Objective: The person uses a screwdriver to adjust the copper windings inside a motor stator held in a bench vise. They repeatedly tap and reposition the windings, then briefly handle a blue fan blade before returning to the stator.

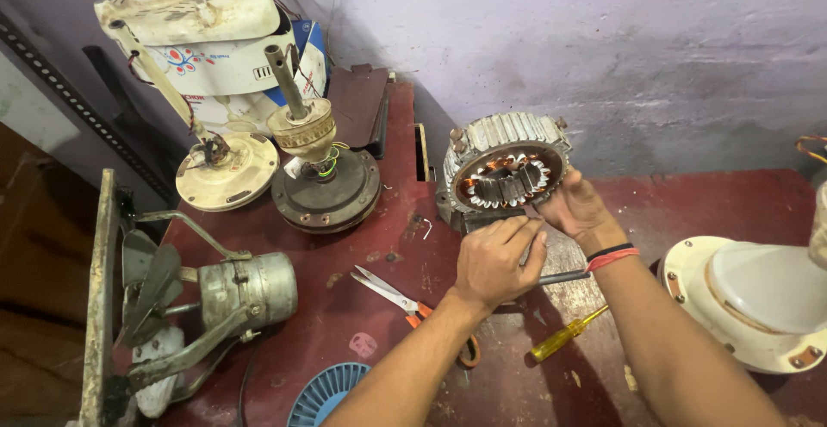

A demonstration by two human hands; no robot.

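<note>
Both hands work at the tabletop's far edge: right hand (579, 209) steadies the tilted stator (504, 171), left hand (498, 259) fingers closed around a metal tool (562, 278) (it could slip, I think, scratching copper windings).

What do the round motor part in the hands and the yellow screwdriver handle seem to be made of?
Motor part: probably bare metal, a dull grey ribbed rim, with copper-coloured wire coils inside. Screwdriver handle: likely clear yellow plastic, glossy and see-through. The right hand steadies the motor part; the left hand grips a dark rod.
</note>
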